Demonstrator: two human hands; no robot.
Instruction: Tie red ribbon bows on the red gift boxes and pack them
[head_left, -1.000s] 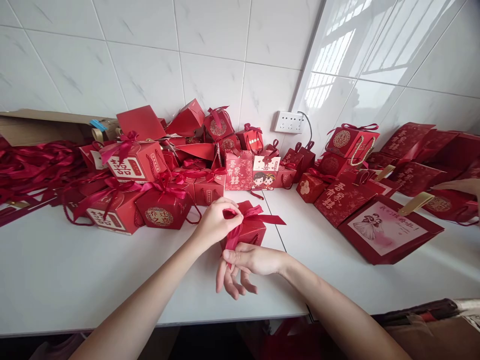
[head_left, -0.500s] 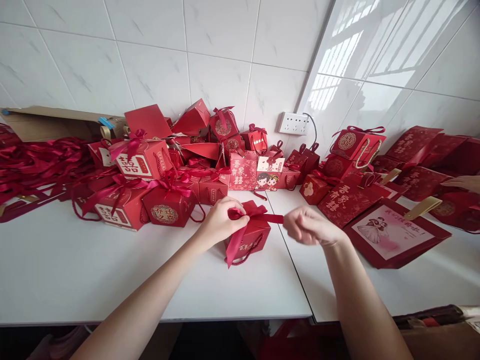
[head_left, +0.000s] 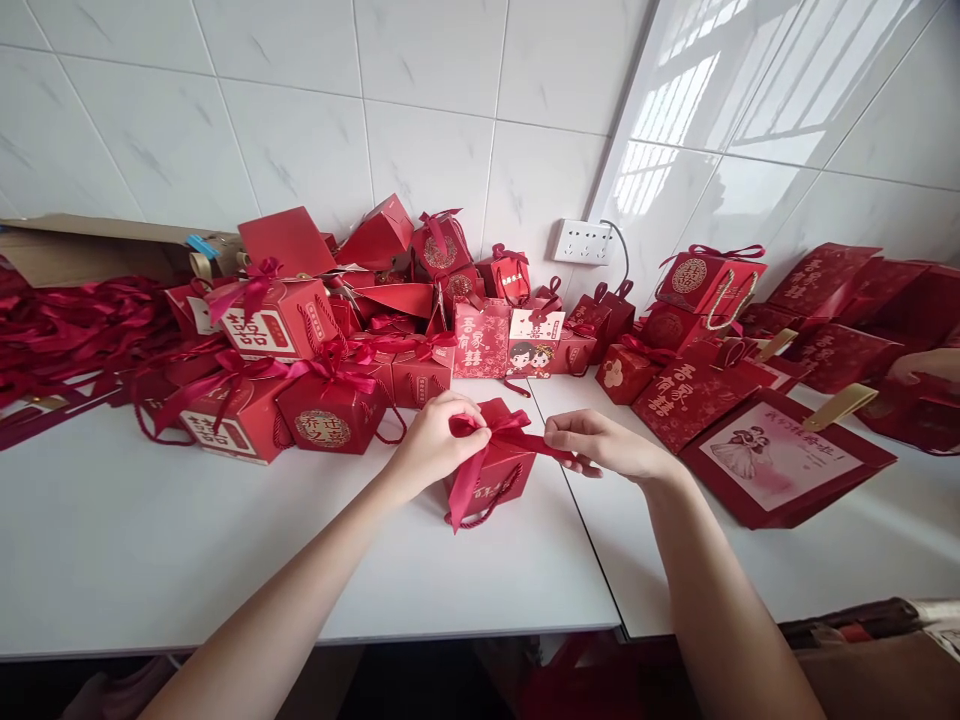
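A small red gift box [head_left: 511, 478] with a twisted cord handle stands on the white table in front of me. Across its top runs a dark red ribbon [head_left: 469, 485], tied in a bow, with one tail hanging down the front left. My left hand [head_left: 442, 435] pinches the bow's loop at the top left of the box. To the right, my right hand [head_left: 600, 445] has thumb and forefinger closed on the other ribbon end, drawn out sideways; its other fingers are loosely bent. My fingers partly cover the knot.
Finished boxes with bows [head_left: 334, 410] crowd the left and back. Loose ribbons [head_left: 82, 330] lie heaped at far left before a cardboard box [head_left: 82, 245]. Red gift bags [head_left: 787, 455] stand at right. Another person's hand [head_left: 930, 368] shows at the right edge. A power strip [head_left: 583, 243] is on the wall.
My right hand has moved slightly left towards the box and its fist has loosened into a pinch on the ribbon. My left hand keeps its hold on the bow.
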